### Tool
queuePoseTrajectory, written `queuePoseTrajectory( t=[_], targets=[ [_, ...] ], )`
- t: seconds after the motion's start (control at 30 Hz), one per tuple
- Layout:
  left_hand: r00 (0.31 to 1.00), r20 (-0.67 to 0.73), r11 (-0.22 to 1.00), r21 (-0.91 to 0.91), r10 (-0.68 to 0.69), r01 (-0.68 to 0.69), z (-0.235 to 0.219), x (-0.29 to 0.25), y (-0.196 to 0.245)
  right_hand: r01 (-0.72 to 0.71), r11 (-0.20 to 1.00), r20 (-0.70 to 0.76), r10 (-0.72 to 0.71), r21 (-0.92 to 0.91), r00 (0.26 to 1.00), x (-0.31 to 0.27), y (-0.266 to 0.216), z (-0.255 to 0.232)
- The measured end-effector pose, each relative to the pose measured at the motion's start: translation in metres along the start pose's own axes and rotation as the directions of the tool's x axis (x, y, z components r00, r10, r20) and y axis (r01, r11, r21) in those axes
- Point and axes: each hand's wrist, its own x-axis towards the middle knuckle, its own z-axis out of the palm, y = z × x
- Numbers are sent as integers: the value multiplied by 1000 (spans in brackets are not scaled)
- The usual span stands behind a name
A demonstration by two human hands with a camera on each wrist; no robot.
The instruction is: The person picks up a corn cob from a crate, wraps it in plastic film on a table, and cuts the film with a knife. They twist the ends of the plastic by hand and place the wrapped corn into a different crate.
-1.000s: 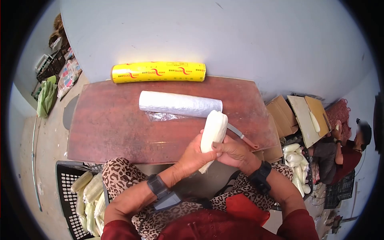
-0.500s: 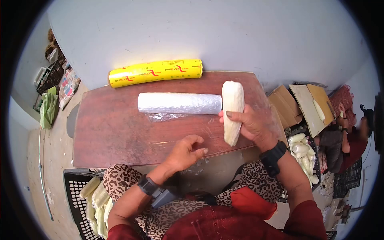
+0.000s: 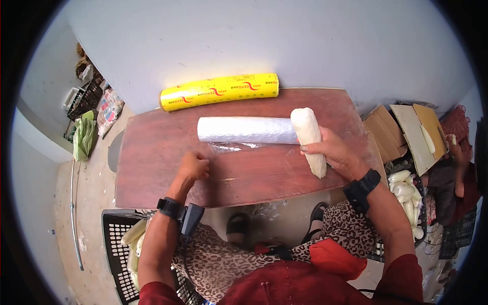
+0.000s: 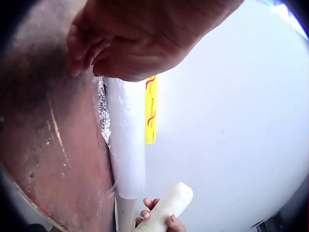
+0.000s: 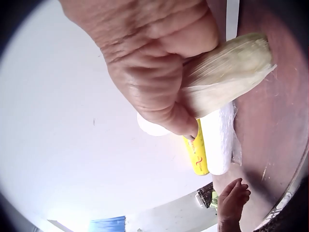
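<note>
My right hand (image 3: 335, 152) grips an ear of corn (image 3: 306, 134) in pale husk, held over the table's right side with its thumb across the front. The ear stands nearly upright in the head view and overlaps the right end of a white plastic film roll (image 3: 244, 130). A crinkled loose edge of film (image 3: 234, 147) lies along the roll's near side. My left hand (image 3: 193, 165) is over the table, below and left of that edge, its fingers loosely curled and nothing visible in them. In the left wrist view its fingertips (image 4: 75, 67) show beside the film.
A yellow printed roll (image 3: 218, 92) lies along the table's (image 3: 152, 168) back edge by the wall. Black crates with wrapped corn stand at the left (image 3: 119, 259) and right (image 3: 406, 195). Cardboard (image 3: 389, 132) leans at the right, where another person (image 3: 457, 188) sits.
The ear of corn has gone from both hands into my right hand alone and moved right. My left hand has let go and moved left, its fingers curling in over the last half second.
</note>
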Motion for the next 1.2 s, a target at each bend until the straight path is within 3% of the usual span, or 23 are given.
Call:
queuePoseTrajectory(
  t=[0.13, 0.23, 0.43, 0.53, 0.73, 1.2],
  targets=[
    [995, -61, 975, -214, -73, 59, 1, 6, -2, 8, 1000, 17, -7, -4, 1000, 5, 2, -4],
    [994, -99, 968, -250, -42, 16, 8, 8, 4, 28, 999, 2, -28, -17, 1000, 9, 0, -2],
    [970, -216, 991, 101, 111, -91, 22, 19, 14, 24, 999, -21, -25, -46, 999, 12, 1, -2],
    [922, -329, 956, 268, 205, -117, 30, 45, -8, 14, 999, -26, -16, -51, 1000, 12, 1, -2],
    [928, -304, 967, 201, 216, -159, 26, 44, -14, 25, 994, -26, -28, -107, 999, 14, 4, -3],
    [979, -197, 950, -294, 47, -105, 18, 22, -3, 30, 994, -63, -37, -105, 997, 26, 5, -5]
  ],
)
